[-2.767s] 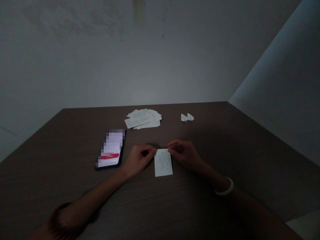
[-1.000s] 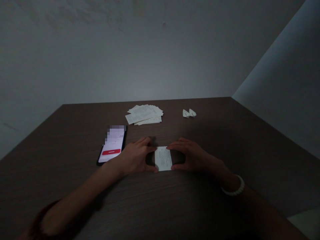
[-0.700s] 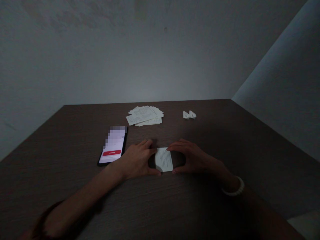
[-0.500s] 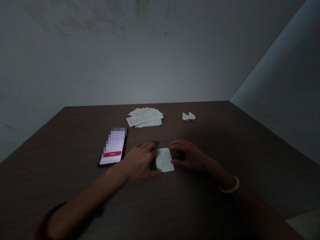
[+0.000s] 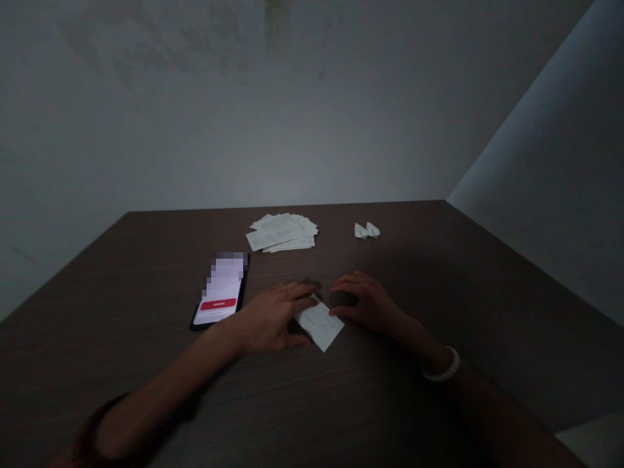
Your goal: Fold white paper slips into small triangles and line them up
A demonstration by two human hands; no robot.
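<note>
A small square of white printed paper (image 5: pixel 322 325) lies on the dark table between my hands, turned so that one corner points toward me. My left hand (image 5: pixel 273 318) rests at its left side, with the fingers stretched over the upper left part and the thumb spread apart near the lower left edge. At the upper right edge, the thumb of my right hand (image 5: pixel 368 302) touches the paper. The fingers of that hand curve above with a gap between them and the thumb. My left fingers hide part of the paper.
Left of my left hand lies a phone (image 5: pixel 220 292) with a lit screen. Farther back is a fanned pile of printed papers (image 5: pixel 285 231). A folded white paper bow (image 5: pixel 366 231) sits to its right. A wall (image 5: pixel 312 143) stands behind the table (image 5: pixel 273 403).
The paper square has turned, so a corner now points toward me instead of an edge. My left fingers reach farther over it. My right hand has shifted only slightly.
</note>
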